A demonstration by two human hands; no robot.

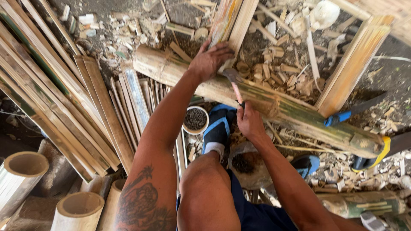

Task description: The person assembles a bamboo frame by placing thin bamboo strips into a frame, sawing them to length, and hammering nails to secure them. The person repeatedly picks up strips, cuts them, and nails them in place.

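The slat, a flat split-bamboo strip, lies across the thick bamboo pole, running up and away from the person. It looks light, stiff and springy, with splintery edges, so it is best pinned flat near the crossing. The left hand presses it down there, palm flat and fingers spread, not wrapped around it. The right hand is closed on the handle of a hammer, whose head sits just beside the left fingers. A bowl of nails stands by the blue shoe. Offcuts litter the ground, a second slat leans on the pole, and stacked slats crowd the left side.
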